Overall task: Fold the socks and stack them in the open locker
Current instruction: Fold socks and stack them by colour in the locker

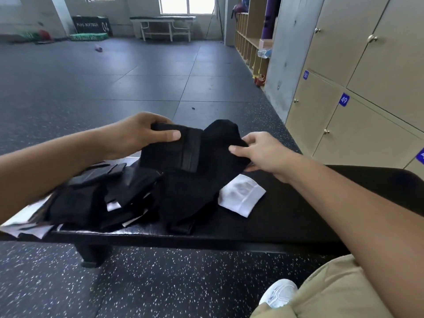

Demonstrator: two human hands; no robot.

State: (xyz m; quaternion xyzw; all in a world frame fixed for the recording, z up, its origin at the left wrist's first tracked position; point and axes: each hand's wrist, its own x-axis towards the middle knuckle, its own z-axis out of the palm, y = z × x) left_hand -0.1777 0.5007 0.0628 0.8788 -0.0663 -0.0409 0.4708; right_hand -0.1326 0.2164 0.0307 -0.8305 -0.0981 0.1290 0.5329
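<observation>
1. Black sock [195,145]: held in the air above the bench, between both hands.
2. Left hand [137,134]: grips the cuff end of the sock, thumb on the near face, fingers curled behind.
3. Right hand [259,150]: pinches the toe end, thumb on top, fingers beneath.
4. Bench [286,214]: black, long; carries the loose socks.
5. Pile of socks [128,198]: mostly black, some white, heaped on the left part of the bench.
6. White sock [242,195]: flat on the bench, just beside the pile's right edge.
7. Lockers [358,88]: beige, numbered doors, to the right beyond the bench; the doors in view are closed.
</observation>
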